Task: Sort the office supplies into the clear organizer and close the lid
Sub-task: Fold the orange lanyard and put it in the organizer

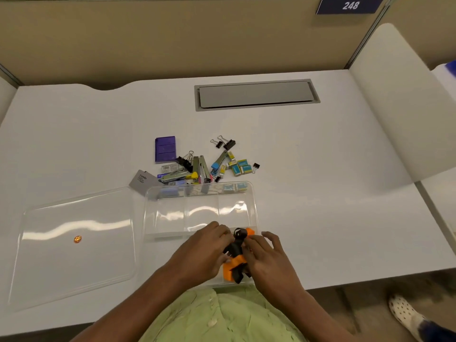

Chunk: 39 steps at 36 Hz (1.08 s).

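The clear organizer (201, 211) sits open at the white desk's (320, 193) near edge, its far compartments bare. Over its near right compartment, the left hand (204, 253) and right hand (269, 257) curl around an orange-and-black tool (237, 257), gripping it between them. The lid (74, 243) lies flat to the left. Staplers, binder clips and staple boxes (240, 166) are heaped just beyond.

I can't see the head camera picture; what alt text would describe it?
Two hands, left and right, hold orange-and-black clamps over the near end of an open clear organizer on a white desk. Staplers, binder clips and staple boxes lie in a pile behind it, and the lid lies to its left.
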Tool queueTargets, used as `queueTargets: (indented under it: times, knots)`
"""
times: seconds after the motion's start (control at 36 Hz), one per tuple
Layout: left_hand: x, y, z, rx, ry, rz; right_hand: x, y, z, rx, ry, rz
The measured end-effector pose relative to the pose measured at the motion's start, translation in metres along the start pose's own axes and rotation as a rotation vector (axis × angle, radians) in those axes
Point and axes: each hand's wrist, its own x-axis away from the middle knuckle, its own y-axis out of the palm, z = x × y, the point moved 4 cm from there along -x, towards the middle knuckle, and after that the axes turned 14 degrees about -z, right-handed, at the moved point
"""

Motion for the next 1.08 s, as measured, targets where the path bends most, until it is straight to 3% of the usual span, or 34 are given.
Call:
queueTargets:
  times: [0.11, 0.25, 0.42, 0.67, 0.75, 0.83, 0.94, 1.08]
  knots:
    - [-0.004, 0.023, 0.004, -0.152, 0.067, -0.122, -0.002, 0.009, -0.001, 0.048, -0.009, 0.026]
    - [-0.017, 0.033, 0.014, -0.32, 0.054, -0.189, -0.011, 0.016, 0.001, 0.059, 0.017, -0.069]
    - [-0.031, 0.039, 0.018, -0.339, -0.041, -0.227, -0.018, 0.015, 0.005, 0.09, 0.011, -0.141]
    - [-0.031, 0.006, 0.027, -0.372, -0.067, -0.303, -0.017, -0.03, 0.011, -0.101, 0.024, -0.118]
    - [-0.035, -0.013, 0.028, -0.415, -0.089, -0.274, -0.025, -0.042, 0.029, -0.155, 0.116, -0.109]
    - [-0.043, -0.04, 0.026, -0.411, -0.113, -0.236, -0.039, -0.06, 0.056, -0.303, 0.207, 0.022]
    - [-0.066, -0.082, 0.008, -0.338, -0.143, -0.044, -0.074, -0.075, 0.095, -0.437, 0.262, 0.163]
    - [-0.121, -0.112, -0.046, -0.308, -0.23, 0.1, -0.132, -0.067, 0.13, -0.389, 0.264, 0.127]
